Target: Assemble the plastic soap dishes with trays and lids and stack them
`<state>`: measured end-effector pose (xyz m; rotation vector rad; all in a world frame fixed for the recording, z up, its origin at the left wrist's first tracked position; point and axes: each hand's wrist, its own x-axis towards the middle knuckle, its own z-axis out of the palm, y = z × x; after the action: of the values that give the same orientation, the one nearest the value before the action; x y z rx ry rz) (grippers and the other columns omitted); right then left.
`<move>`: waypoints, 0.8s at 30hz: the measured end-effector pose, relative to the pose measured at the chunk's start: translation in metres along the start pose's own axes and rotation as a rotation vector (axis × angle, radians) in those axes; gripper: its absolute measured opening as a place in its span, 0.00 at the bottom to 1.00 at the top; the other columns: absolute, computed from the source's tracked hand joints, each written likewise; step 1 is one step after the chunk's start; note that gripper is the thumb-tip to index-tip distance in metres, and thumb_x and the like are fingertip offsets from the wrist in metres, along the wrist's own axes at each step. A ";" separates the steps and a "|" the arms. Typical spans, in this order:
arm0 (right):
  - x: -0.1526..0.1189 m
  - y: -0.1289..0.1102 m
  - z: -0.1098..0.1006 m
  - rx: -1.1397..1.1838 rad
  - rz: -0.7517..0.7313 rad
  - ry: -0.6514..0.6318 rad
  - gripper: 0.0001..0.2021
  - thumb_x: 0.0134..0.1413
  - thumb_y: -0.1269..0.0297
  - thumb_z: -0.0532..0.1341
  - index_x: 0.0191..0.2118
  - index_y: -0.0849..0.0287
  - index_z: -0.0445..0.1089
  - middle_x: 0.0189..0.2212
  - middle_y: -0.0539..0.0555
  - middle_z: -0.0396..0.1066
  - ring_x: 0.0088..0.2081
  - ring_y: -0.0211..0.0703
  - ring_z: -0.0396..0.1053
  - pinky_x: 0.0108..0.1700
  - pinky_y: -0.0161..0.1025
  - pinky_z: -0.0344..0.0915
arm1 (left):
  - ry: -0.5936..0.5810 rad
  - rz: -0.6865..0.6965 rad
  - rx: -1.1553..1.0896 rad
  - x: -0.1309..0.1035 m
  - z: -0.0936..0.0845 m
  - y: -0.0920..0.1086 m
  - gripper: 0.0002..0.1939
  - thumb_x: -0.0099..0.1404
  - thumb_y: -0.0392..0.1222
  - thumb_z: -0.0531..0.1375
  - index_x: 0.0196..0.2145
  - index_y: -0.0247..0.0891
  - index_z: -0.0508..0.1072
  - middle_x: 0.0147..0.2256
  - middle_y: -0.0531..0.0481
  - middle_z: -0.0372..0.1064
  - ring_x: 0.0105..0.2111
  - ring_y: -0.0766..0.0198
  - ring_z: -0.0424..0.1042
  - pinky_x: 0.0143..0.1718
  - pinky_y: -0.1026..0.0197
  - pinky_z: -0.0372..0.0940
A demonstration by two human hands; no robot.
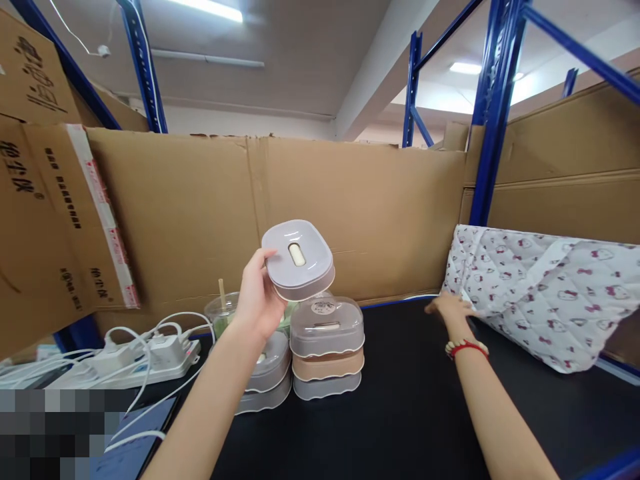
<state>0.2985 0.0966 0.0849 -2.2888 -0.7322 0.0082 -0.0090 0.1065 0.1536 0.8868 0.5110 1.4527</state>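
My left hand (261, 293) holds up a pale grey rounded container (310, 257) by its left edge, with a cream oval piece in its top. Below it stands a stack of containers, a clear-domed one (327, 327) over a peach one (327, 365) and a grey one (327, 387). Left of that stack, more grey containers (265, 399) are piled, partly hidden by my left forearm. My right hand (450, 308) is spread, palm down, over the black table (400, 400), beside the patterned quilted fabric; nothing shows in it.
White power strips with cables (150, 360) lie at the left, near a dark blue device (140, 433). A clear cup with a straw (220, 310) stands behind my left forearm. Cardboard (200, 200) walls the back. White quilted fabric (545, 293) hangs at the right by a blue post (493, 120).
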 end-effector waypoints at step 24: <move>-0.139 -0.108 -0.014 0.769 -0.950 -0.216 0.26 0.42 0.41 0.59 0.47 0.48 0.71 0.50 0.55 0.59 0.54 0.43 0.58 0.57 0.50 0.59 | -0.151 -0.013 -0.003 -0.011 0.007 -0.024 0.31 0.52 0.48 0.65 0.52 0.39 0.64 0.48 0.42 0.68 0.44 0.56 0.70 0.33 0.63 0.66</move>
<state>0.1307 0.0791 0.1368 -1.0855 -1.5434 0.0801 0.0103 0.0966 0.1371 0.9803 0.4010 1.3623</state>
